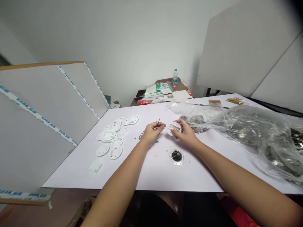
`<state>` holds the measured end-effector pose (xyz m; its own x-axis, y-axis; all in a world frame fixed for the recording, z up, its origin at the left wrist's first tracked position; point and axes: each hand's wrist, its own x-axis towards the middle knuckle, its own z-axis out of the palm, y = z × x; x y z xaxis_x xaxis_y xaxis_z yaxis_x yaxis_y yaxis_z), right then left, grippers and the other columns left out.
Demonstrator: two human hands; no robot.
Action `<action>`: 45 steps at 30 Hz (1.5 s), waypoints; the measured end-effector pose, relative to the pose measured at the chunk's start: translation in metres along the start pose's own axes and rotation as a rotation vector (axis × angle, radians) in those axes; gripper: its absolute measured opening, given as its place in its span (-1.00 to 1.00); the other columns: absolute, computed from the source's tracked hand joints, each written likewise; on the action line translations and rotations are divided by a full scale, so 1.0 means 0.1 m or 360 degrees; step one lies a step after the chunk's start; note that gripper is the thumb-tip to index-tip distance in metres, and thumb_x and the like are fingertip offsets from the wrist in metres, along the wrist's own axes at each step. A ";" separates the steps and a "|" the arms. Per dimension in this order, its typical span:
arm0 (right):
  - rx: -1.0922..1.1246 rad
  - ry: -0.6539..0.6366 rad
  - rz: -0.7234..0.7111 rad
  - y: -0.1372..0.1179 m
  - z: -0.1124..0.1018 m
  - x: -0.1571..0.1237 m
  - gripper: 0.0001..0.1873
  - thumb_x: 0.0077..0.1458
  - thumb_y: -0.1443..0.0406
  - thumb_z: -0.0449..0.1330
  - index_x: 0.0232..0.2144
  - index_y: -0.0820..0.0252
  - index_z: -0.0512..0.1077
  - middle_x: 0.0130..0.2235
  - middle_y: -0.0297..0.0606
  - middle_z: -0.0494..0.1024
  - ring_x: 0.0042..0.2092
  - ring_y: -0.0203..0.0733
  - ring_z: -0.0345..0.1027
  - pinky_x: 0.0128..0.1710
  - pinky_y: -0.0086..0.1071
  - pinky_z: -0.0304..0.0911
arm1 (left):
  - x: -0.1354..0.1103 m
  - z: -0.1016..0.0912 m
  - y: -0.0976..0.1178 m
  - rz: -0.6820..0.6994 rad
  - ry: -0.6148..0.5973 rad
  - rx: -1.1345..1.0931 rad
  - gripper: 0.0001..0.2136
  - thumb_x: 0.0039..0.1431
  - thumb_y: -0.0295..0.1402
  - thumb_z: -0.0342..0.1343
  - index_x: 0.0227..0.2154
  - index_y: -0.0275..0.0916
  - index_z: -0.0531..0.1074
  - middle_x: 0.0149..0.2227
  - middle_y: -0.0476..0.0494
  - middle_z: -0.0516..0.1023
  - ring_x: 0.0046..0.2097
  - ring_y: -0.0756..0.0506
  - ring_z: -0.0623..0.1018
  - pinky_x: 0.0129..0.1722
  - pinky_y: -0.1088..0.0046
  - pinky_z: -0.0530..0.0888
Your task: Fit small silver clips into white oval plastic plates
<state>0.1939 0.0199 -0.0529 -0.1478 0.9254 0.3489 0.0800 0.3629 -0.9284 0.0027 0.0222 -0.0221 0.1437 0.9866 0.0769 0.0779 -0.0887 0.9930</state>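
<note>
My left hand (152, 134) is closed around a thin dark stick-like tool (158, 122) that points upward; its exact kind is not clear. A tiny metal piece (164, 125) shows at the fingertips. A white round plastic part (174, 128) with slots is gripped between the thumb and fingers of my right hand (186, 134), tilted toward me, a short gap from the left fingertips. Partly hidden behind my left hand lies a small pile of metal pieces (141, 135). Nearer to me, a dark round item with a white rim (176, 156) rests on clear film.
Several similar white round parts (109, 136) lie spread at the left, near a white square piece (95, 166). Large clear plastic bags (251, 132) of shiny metal pieces cover the right side. A grey partition (47, 104) borders the left; a water bottle (175, 78) stands behind the table.
</note>
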 end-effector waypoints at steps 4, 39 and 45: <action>-0.0106 0.0014 -0.0011 -0.02 -0.02 0.01 -0.76 0.06 0.18 0.21 -0.26 0.17 0.30 -0.36 -0.33 0.46 -0.48 -0.28 0.32 -0.45 -0.34 0.25 | 0.00 0.01 -0.01 0.0075 0.0026 0.0103 -0.62 0.00 -0.07 0.26 -0.27 -0.30 0.49 -0.35 -0.05 0.51 -0.57 0.18 0.20 -0.56 0.59 0.14; -0.0223 -0.0119 0.0088 0.00 0.01 -0.01 -0.82 0.07 0.22 0.17 -0.28 0.18 0.35 -0.41 -0.40 0.46 -0.46 -0.26 0.37 -0.39 -0.38 0.24 | 0.00 0.05 -0.08 0.0260 0.0146 0.0337 -0.68 0.02 -0.21 0.27 -0.18 -0.25 0.54 -0.19 -0.19 0.58 -0.27 -0.01 0.51 -0.22 0.47 0.42; -0.0258 -0.0101 0.0083 0.01 0.01 -0.01 -0.83 0.07 0.23 0.17 -0.27 0.16 0.35 -0.40 -0.39 0.47 -0.45 -0.26 0.36 -0.38 -0.38 0.23 | 0.00 0.06 -0.06 0.0124 0.0193 0.0111 -0.69 -0.07 -0.18 0.32 -0.32 -0.29 0.56 -0.35 -0.11 0.59 -0.48 0.09 0.39 -0.43 0.54 0.32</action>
<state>0.1927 0.0189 -0.0542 -0.2008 0.9366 0.2871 0.2466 0.3320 -0.9105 0.0081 0.0215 -0.0286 0.0324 0.9853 0.1680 0.1401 -0.1709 0.9753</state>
